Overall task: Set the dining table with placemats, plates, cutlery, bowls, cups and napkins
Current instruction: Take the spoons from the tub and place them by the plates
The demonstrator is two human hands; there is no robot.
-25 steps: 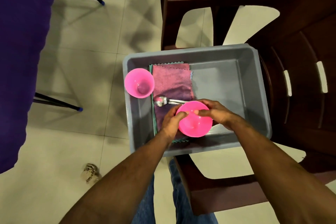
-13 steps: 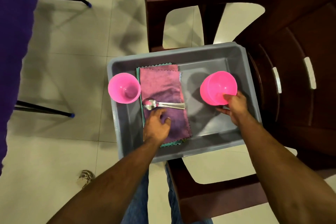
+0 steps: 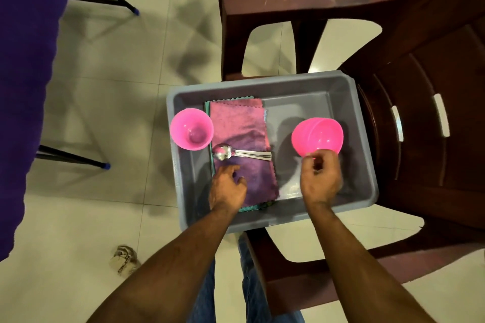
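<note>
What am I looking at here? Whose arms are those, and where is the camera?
The camera sits on a person's head and looks down, so the two arms are that person's own. They are getting things to set a dining table.

On a dark red chair stands a grey tub. Inside it, on the left, is a pink cup. Next to it lies a folded purple cloth with a green one under it, and spoons lie across the cloth.

The left hand rests on the cloth, just below the spoons, with its fingers loose and holding nothing. The right hand is at the near rim of the pink bowls, which look like a few stacked together. That hand is blurry, so I cannot tell if it is gripping them.
</note>
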